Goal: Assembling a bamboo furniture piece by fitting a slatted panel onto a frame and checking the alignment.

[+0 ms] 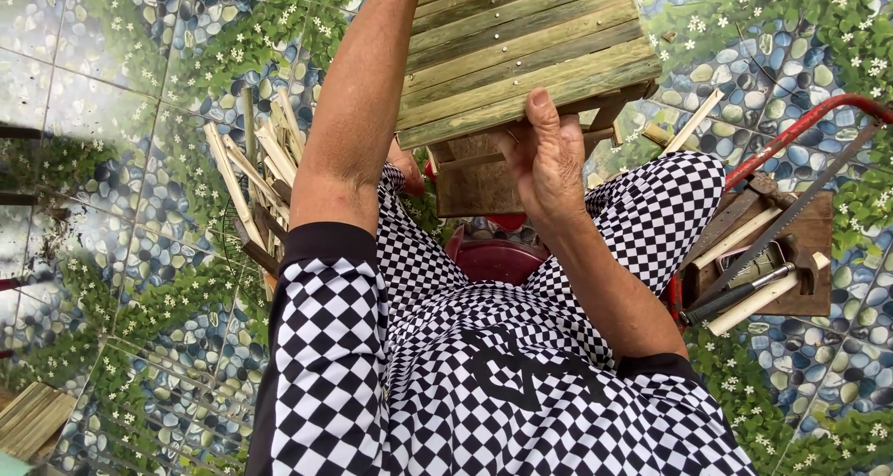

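Note:
A small box or stool of greenish wooden slats is held up over my lap. My right hand grips its near edge, thumb on the top slats and fingers underneath. My left arm runs up the left side of the piece and my left hand is out of view past the top edge of the picture. I wear a black-and-white checkered shirt and trousers and sit above a red plastic stool.
A pile of pale split wooden strips lies on the patterned tile floor to my left. On my right a wooden block carries a red-framed hacksaw, a knife and more strips. Slats lie at the bottom left corner.

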